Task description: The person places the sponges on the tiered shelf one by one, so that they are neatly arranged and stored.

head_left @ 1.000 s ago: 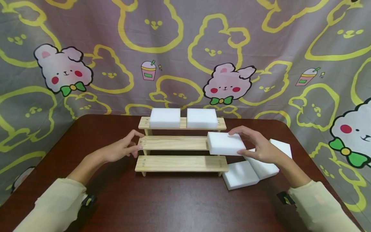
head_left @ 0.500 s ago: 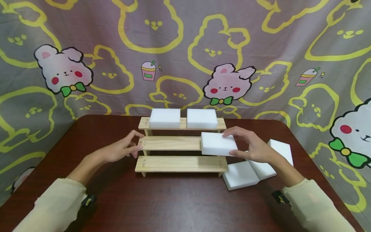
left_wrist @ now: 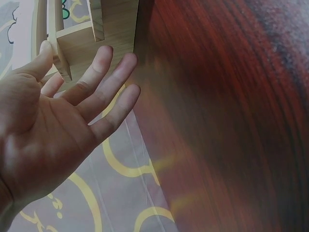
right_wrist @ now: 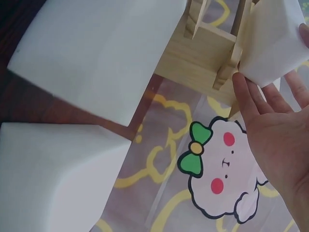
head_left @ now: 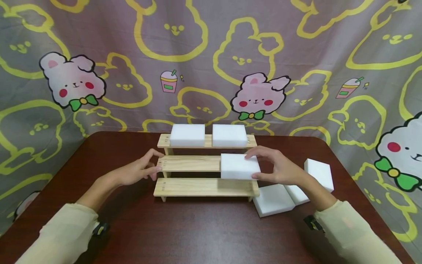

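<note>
Cloth (head_left: 197, 73) printed with rabbits and yellow outlines hangs at the far side of a dark reddish table (head_left: 197, 231), which bears a three-tier stand (head_left: 191, 163) of pale wood. The left hand (head_left: 140, 170) pinches the middle tier's left end between thumb and forefinger, other fingers apart. The right hand (head_left: 280, 168) pinches a held block (head_left: 239, 166) at that tier's right part; whether it rests fully there I cannot tell. It is white, flat and rectangular, with plain matt faces and squared edges. Two similar far-tier blocks (head_left: 187, 134) sit slightly apart; loose blocks (head_left: 273, 200) lie on the right.
</note>
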The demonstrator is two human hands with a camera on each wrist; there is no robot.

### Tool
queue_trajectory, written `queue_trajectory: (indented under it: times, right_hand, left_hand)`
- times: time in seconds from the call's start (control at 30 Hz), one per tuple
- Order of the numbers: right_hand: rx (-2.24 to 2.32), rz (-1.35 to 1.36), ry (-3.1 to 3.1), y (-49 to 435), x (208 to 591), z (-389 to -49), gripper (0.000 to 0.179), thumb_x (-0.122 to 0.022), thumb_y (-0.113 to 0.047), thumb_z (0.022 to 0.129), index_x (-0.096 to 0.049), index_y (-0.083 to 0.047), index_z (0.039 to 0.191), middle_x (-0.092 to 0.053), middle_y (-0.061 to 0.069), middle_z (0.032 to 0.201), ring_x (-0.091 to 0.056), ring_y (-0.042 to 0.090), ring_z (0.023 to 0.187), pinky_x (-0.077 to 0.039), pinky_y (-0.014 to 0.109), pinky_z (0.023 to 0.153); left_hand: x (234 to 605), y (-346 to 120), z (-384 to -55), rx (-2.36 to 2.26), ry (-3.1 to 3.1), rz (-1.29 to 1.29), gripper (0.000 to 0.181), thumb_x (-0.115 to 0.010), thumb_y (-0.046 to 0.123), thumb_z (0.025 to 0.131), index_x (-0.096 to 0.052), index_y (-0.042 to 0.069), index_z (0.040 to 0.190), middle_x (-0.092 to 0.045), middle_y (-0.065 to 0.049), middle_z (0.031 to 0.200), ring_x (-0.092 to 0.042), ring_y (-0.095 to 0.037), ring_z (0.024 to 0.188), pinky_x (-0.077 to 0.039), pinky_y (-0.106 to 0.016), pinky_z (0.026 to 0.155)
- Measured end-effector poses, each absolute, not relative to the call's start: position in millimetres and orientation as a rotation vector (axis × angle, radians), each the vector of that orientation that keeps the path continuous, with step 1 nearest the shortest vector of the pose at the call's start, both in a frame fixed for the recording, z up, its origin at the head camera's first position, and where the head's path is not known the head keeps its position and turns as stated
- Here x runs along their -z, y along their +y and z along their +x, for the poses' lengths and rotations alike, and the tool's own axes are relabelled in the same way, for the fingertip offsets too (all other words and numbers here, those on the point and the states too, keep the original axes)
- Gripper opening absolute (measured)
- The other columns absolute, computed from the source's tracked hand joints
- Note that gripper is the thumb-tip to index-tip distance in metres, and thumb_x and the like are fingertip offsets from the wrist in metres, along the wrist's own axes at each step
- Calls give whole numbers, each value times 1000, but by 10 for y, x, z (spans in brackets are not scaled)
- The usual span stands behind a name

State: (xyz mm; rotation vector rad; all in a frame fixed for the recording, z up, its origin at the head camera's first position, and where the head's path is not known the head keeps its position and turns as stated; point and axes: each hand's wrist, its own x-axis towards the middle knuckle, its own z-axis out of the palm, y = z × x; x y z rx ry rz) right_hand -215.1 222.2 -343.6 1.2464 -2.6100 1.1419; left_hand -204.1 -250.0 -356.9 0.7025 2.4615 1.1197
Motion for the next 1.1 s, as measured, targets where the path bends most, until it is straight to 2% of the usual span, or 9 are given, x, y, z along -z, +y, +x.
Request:
queue_trajectory:
  times: [0.13,0.3,0.47,0.8,1.1]
  right_hand:
    - [-1147,1270,-2593,2174,3424,-2152,48,-87,-11,83,-66,-13,125,-65,5,130,-59,21,115,-54,52,96]
    - [-1137,1315,-2555,2119,3439,-2174,46,-88,-9,83,-66,-11,124,-67,6,128,-60,18,111,-56,43,91]
    - [-1173,1345,-2527,2061,3462,-2190,46,-88,-6,82,-66,-8,122,-66,8,128,-61,19,112,-56,38,93]
    - [-1206,1319,-2524,1969,3473,-2175,44,-87,-8,84,-66,-11,122,-66,7,130,-60,20,115,-54,48,96]
    - [-1210,1320,-2487,1877,3472,-2188,42,-88,-8,84,-67,-10,120,-66,7,129,-60,20,118,-54,43,97]
  left_hand:
    - [3567,-2497,-2038,-1119,2462,697,46,-51,18,111,-24,3,145,-66,-11,85,-64,-27,87,-49,-47,81]
    - [3569,-2496,-2037,-1124,2459,699,46,-51,18,111,-23,3,146,-65,-11,85,-64,-27,87,-49,-46,80]
    - [3575,-2496,-2041,-1124,2457,705,47,-51,18,111,-23,3,146,-66,-11,85,-65,-29,87,-50,-47,80]
    - [3569,-2494,-2044,-1129,2454,703,46,-51,18,111,-23,4,146,-65,-11,85,-64,-28,87,-50,-48,81]
    - [3578,-2500,-2045,-1138,2449,699,46,-50,18,111,-23,4,146,-65,-11,86,-64,-27,87,-50,-48,81]
